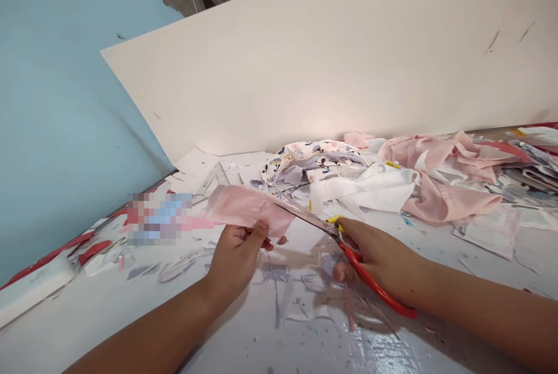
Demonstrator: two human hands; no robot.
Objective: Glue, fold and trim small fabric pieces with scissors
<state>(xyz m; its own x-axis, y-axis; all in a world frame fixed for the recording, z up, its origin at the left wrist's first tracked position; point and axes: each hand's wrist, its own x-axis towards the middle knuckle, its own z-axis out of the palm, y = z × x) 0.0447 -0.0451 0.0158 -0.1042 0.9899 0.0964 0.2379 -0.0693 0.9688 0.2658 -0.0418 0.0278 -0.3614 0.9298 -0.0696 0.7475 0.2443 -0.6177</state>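
Between the thumb and fingers of my left hand (244, 252) is a piece of pink fabric (238, 204), held up above the table. My right hand (379, 252) grips a pair of scissors (361, 269) with red handles and a bit of yellow near the pivot. The blades point left, and their tips are at the right edge of the pink fabric; whether they cut into it I cannot tell. Thin fabric scraps (300, 304) and threads lie on the white table (244, 339) under both hands.
Behind the hands lie floral fabric (283, 162), white fabric (366, 188) and pink cloth (453, 197). A clear set square (213, 179) rests at the back left. A white panel (305, 66) stands along the far edge, and a blue wall (56, 101) rises at left.
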